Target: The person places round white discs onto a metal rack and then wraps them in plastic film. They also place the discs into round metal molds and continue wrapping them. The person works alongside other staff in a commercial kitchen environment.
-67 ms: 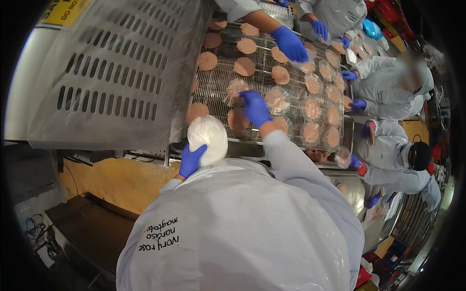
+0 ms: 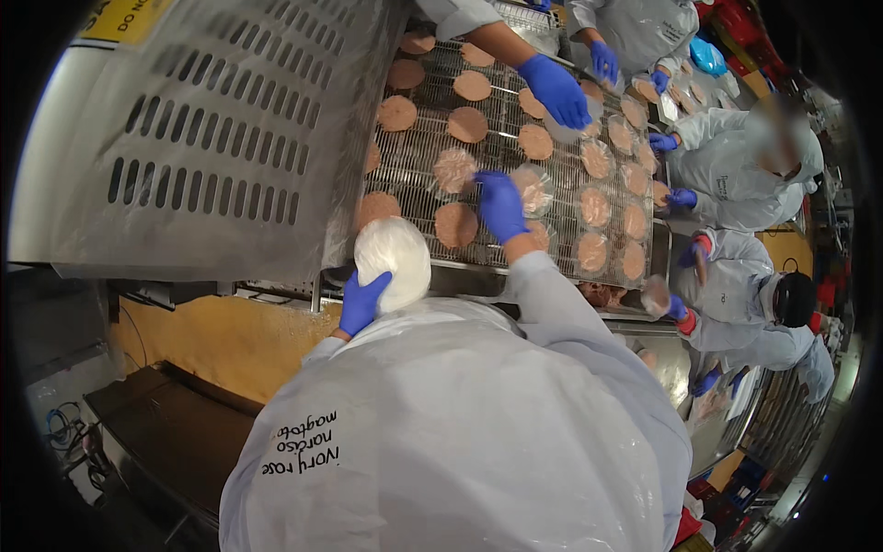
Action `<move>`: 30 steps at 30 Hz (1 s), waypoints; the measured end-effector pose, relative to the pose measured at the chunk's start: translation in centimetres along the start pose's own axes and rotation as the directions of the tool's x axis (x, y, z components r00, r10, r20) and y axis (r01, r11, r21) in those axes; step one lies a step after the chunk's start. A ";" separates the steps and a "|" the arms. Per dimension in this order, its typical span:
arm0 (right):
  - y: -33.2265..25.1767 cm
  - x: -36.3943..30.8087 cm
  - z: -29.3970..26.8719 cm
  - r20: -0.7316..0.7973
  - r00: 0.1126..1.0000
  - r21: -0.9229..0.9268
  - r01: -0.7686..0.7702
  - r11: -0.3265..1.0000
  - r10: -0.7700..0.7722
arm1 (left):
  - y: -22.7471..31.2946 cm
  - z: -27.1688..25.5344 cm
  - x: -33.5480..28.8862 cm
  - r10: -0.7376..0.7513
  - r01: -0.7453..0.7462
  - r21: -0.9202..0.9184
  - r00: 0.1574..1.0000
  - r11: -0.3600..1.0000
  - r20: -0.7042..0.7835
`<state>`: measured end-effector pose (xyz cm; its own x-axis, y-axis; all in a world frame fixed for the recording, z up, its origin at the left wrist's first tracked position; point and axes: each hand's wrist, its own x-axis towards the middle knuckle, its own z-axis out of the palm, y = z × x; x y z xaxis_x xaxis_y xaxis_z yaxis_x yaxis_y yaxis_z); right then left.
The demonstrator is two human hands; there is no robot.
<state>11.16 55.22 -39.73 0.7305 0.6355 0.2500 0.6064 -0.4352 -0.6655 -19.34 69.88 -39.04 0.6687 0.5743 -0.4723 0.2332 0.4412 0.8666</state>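
Note:
My left hand (image 2: 364,302), in a blue glove, grips a thick stack of round, whitish film sheets (image 2: 394,264) at the near edge of a wire-mesh conveyor (image 2: 418,166). Above the belt is my gloved right hand (image 2: 501,207), fingers stretched out and slightly blurred, with nothing visible in them. Just left of its fingertips lies a pink ground-meat patty (image 2: 454,171) with clear film over it. To its right is another film-covered patty (image 2: 533,189), partly behind the hand. A bare patty (image 2: 455,225) rests nearer me, close to the stack.
A slotted metal cover (image 2: 212,156) borders the belt on the left. Across the belt reaches a co-worker's gloved hand (image 2: 556,89), holding a film sheet. Several co-workers in white gowns stand along the right side. A brown-topped table (image 2: 175,432) stands at lower left.
My right hand has moved right, off the film-covered patty. The patties have shifted slightly to the right. My left hand and its stack stay put.

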 end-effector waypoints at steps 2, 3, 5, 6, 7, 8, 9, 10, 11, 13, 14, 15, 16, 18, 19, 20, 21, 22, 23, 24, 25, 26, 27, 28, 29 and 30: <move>3.3 -1.2 -2.9 -0.127 0.992 -0.269 -0.039 0.962 0.005 | 0.0 -0.2 -0.2 -0.042 0.041 -0.068 0.999 0.997 -0.014; 4.5 -2.1 -3.4 -0.167 0.986 -0.298 -0.065 0.953 0.015 | 0.1 -0.1 0.1 -0.058 0.057 -0.101 0.998 0.993 -0.010; 5.5 -4.2 -3.6 -0.252 0.967 -0.347 -0.127 0.929 0.038 | 0.2 0.0 0.6 -0.055 0.054 -0.140 0.999 0.989 -0.001; 5.4 -4.2 -3.7 -0.156 0.982 -0.346 -0.159 0.925 0.110 | 0.2 0.0 0.8 -0.054 0.054 -0.158 0.999 0.986 0.003; 5.2 -4.2 -3.8 -0.058 0.982 -0.347 -0.191 0.918 0.182 | 0.3 0.0 1.1 -0.043 0.045 -0.149 0.999 0.988 0.020; 4.3 -4.3 -3.9 0.041 0.966 -0.352 -0.225 0.909 0.255 | 0.2 -0.2 1.4 -0.035 0.040 -0.138 0.999 0.990 0.037; 3.4 -4.4 -3.4 -0.005 0.981 -0.247 -0.187 0.951 0.192 | 0.2 -0.3 1.9 -0.025 0.032 -0.127 0.998 0.991 0.056; 2.5 -4.5 -2.7 -0.057 0.990 -0.143 -0.138 0.980 0.131 | 0.0 -0.4 2.3 -0.030 0.036 -0.096 0.998 0.995 0.059; 1.6 -4.4 -2.1 -0.113 0.991 -0.040 -0.076 0.996 0.071 | 0.0 -0.6 2.6 -0.034 0.038 -0.067 0.998 0.997 0.058; 1.1 -4.0 -2.0 -0.122 0.991 -0.111 -0.072 0.991 0.058 | -0.1 -0.8 3.2 -0.040 0.042 -0.030 0.998 0.999 0.056; 1.4 -3.7 -2.5 -0.130 0.989 -0.169 -0.093 0.981 0.071 | 0.1 -0.8 3.3 -0.044 0.045 -0.022 0.997 0.999 0.056; 2.0 -3.4 -3.1 -0.139 0.987 -0.227 -0.112 0.967 0.082 | 0.2 -0.7 3.4 -0.047 0.048 -0.015 0.997 0.999 0.056; 3.2 -3.4 -3.1 -0.180 0.983 -0.299 -0.092 0.950 0.039 | 0.4 -0.5 3.5 -0.034 0.035 -0.018 0.998 0.999 0.060; 5.5 -3.6 -1.8 -0.254 0.966 -0.432 -0.067 0.899 -0.050 | 0.7 -0.6 3.8 -0.010 0.011 -0.016 0.998 1.000 0.068; 6.0 -3.7 -0.9 -0.188 0.981 -0.370 -0.036 0.928 -0.037 | 0.7 -0.8 4.2 -0.009 0.012 -0.039 0.997 0.999 0.071; 6.0 -3.9 -0.2 -0.116 0.993 -0.307 -0.009 0.952 -0.028 | 0.5 -0.8 4.4 -0.013 0.018 -0.066 0.997 0.998 0.074; 6.1 -4.1 0.2 -0.044 0.999 -0.241 0.011 0.970 -0.023 | 0.2 -0.9 4.6 -0.017 0.024 -0.093 0.997 0.995 0.077; 6.8 -4.6 0.4 -0.059 0.998 -0.201 -0.038 0.979 0.026 | 0.1 -1.1 4.7 -0.032 0.039 -0.074 0.996 0.997 0.089; 7.0 -4.6 0.2 -0.074 0.995 -0.159 -0.079 0.984 0.068 | 0.2 -1.3 4.9 -0.040 0.045 -0.057 0.994 0.997 0.099; 7.1 -4.5 0.2 -0.089 0.990 -0.117 -0.121 0.986 0.111 | 0.3 -1.4 5.2 -0.047 0.052 -0.040 0.993 0.998 0.109; 7.3 -4.5 -0.1 -0.089 0.984 -0.122 -0.164 0.979 0.154 | 0.0 -1.5 5.5 -0.037 0.041 -0.034 0.993 0.999 0.110; 5.3 -3.7 -1.3 -0.080 0.978 -0.122 -0.200 0.972 0.191 | -0.5 -1.7 5.7 -0.027 0.030 -0.031 0.995 0.999 0.099; 4.5 -3.1 -2.1 -0.082 0.968 -0.128 -0.245 0.961 0.236 | -0.4 -1.2 6.3 -0.018 0.020 -0.024 0.995 1.000 0.102; 4.9 -3.2 -1.4 -0.189 0.977 -0.052 -0.109 0.993 0.097 | -0.1 -0.8 6.9 -0.038 0.041 -0.024 0.992 0.999 0.118; 5.4 -4.2 -0.4 -0.076 0.993 -0.108 -0.100 0.989 0.092 | 1.0 -0.7 7.3 -0.059 0.063 -0.018 0.989 0.998 0.139; 5.7 -5.6 0.3 0.046 0.995 -0.164 -0.079 0.983 0.088 | 1.5 -0.4 7.5 -0.081 0.085 -0.019 0.985 0.996 0.155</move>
<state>10.42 49.40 -45.11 0.7658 0.6235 0.1576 0.5897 -0.5829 -0.5590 -14.25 75.10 -41.31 0.7488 0.4233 -0.5101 0.2753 0.5014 0.8202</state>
